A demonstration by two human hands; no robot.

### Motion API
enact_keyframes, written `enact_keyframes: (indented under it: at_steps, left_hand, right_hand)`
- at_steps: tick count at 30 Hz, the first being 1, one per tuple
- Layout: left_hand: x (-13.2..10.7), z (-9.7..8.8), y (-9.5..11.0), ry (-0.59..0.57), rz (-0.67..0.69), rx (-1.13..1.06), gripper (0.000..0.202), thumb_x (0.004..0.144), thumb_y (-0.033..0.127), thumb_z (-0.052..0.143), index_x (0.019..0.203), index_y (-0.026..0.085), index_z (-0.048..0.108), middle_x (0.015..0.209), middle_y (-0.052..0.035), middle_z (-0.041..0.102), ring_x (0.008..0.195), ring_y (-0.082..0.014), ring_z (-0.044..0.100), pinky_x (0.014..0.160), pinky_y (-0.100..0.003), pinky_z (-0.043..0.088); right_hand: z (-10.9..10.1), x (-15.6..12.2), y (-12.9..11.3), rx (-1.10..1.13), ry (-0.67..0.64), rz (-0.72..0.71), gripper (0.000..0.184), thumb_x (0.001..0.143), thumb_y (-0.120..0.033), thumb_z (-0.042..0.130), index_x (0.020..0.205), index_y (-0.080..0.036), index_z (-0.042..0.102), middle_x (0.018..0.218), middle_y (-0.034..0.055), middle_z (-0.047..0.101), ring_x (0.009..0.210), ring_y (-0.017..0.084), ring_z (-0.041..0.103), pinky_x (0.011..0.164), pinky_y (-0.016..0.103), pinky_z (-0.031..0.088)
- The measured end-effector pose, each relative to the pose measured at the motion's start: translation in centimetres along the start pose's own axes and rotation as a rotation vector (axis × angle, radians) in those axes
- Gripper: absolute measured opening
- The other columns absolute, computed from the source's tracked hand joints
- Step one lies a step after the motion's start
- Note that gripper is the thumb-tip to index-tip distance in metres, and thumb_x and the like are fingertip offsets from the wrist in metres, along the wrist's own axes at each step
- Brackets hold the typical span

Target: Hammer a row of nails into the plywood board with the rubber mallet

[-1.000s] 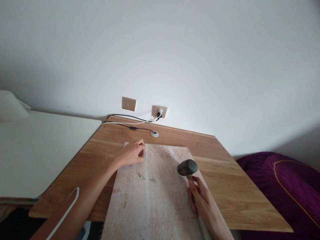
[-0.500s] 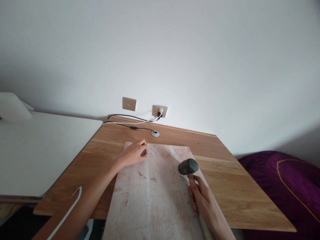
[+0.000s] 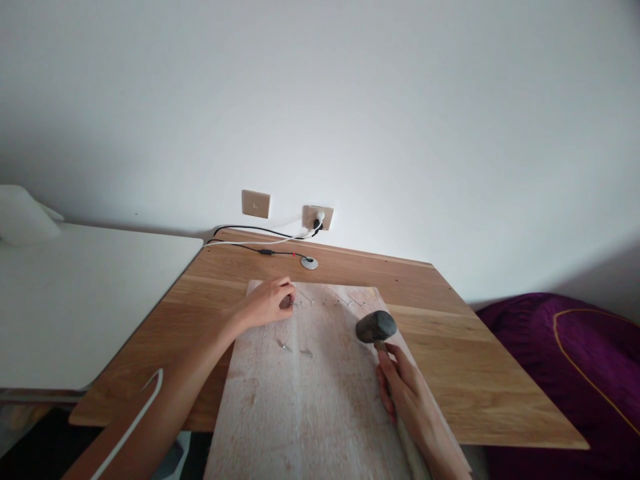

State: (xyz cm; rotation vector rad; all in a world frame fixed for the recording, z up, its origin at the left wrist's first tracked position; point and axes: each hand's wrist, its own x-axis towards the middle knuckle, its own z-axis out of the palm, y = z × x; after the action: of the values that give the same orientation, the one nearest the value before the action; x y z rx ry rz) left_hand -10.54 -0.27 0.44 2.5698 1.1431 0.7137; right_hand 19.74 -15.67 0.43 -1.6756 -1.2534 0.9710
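Note:
A pale wooden board [image 3: 300, 413] lies on the table, with a row of several thin nails [image 3: 339, 303] standing near its far edge. At the left end of that row my left hand [image 3: 270, 301] is closed in a pinch on a nail; a small shiny piece of it shows at the fingertips. My right hand [image 3: 404, 383] grips the wooden handle of a mallet [image 3: 376, 327], its dark head held over the board's right side. Loose nails [image 3: 285, 347] lie on the board's middle, nearer to me than the row.
The wooden table [image 3: 490, 373] reaches to the wall, where cables [image 3: 265, 251] run to a socket [image 3: 318, 217]. A white table [image 3: 125, 293] adjoins on the left. Purple fabric [image 3: 565, 360] bulges at the table's right side.
Both hands keep nearly the same place over the board. The whole view has shifted slightly, so things appear a little higher.

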Motion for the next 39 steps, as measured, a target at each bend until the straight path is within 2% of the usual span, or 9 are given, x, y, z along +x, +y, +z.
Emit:
enact_keyframes:
  at_steps: [4, 8, 19, 26, 32, 39]
  left_hand:
    - [0.1, 0.2, -0.2, -0.001, 0.008, -0.017, 0.012, 0.083, 0.009, 0.065, 0.083, 0.020, 0.061, 0.092, -0.0009, 0.063, 0.082, -0.0171, 0.063, 0.077, -0.027, 0.045]
    - [0.2, 0.5, -0.3, 0.036, 0.008, -0.065, 0.014, 0.088, 0.006, 0.060, 0.090, 0.020, 0.060, 0.086, 0.0008, 0.066, 0.078, -0.0160, 0.063, 0.074, -0.026, 0.044]
    - [0.3, 0.4, 0.4, 0.068, 0.021, -0.105, 0.012, 0.094, 0.010, 0.060, 0.097, 0.021, 0.065, 0.094, -0.0008, 0.072, 0.085, -0.0168, 0.068, 0.080, -0.027, 0.049]
    - [0.4, 0.8, 0.7, 0.092, 0.024, -0.096, 0.009, 0.099, 0.016, 0.058, 0.100, 0.021, 0.065, 0.096, -0.0024, 0.073, 0.087, -0.0176, 0.069, 0.083, -0.029, 0.051]
    - [0.4, 1.4, 0.7, 0.111, 0.037, -0.062, 0.009, 0.099, 0.016, 0.059, 0.100, 0.021, 0.066, 0.098, -0.0035, 0.073, 0.092, -0.0196, 0.070, 0.085, -0.030, 0.051]
    - [0.4, 1.1, 0.7, 0.109, 0.049, -0.071, 0.013, 0.097, 0.011, 0.060, 0.099, 0.021, 0.067, 0.099, -0.0026, 0.073, 0.093, -0.0189, 0.069, 0.086, -0.030, 0.051]
  right_hand:
    - [-0.1, 0.1, 0.5, -0.003, -0.009, 0.004, 0.056, 0.089, -0.078, 0.054, 0.101, -0.024, 0.057, 0.054, -0.0076, 0.049, 0.036, 0.011, 0.042, 0.033, 0.022, 0.034]
    - [-0.1, 0.1, 0.4, -0.005, 0.005, -0.018, 0.055, 0.089, -0.077, 0.054, 0.100, -0.024, 0.058, 0.054, -0.0077, 0.049, 0.036, 0.011, 0.042, 0.033, 0.022, 0.034]
    - [0.0, -0.2, -0.7, -0.003, 0.006, 0.007, 0.060, 0.084, -0.082, 0.054, 0.097, -0.024, 0.055, 0.055, -0.0080, 0.049, 0.036, 0.011, 0.042, 0.032, 0.022, 0.034]
    - [-0.1, -0.2, -0.5, -0.003, -0.001, 0.021, 0.059, 0.085, -0.083, 0.054, 0.097, -0.025, 0.053, 0.055, -0.0084, 0.048, 0.036, 0.010, 0.042, 0.032, 0.022, 0.035]
    - [-0.1, -0.1, 0.2, 0.007, -0.009, 0.001, 0.055, 0.089, -0.079, 0.052, 0.098, -0.025, 0.053, 0.056, -0.0085, 0.047, 0.036, 0.010, 0.041, 0.032, 0.022, 0.035]
    - [-0.1, -0.1, -0.1, -0.014, -0.005, -0.001, 0.056, 0.089, -0.079, 0.053, 0.100, -0.024, 0.055, 0.055, -0.0086, 0.047, 0.037, 0.011, 0.042, 0.033, 0.023, 0.036]
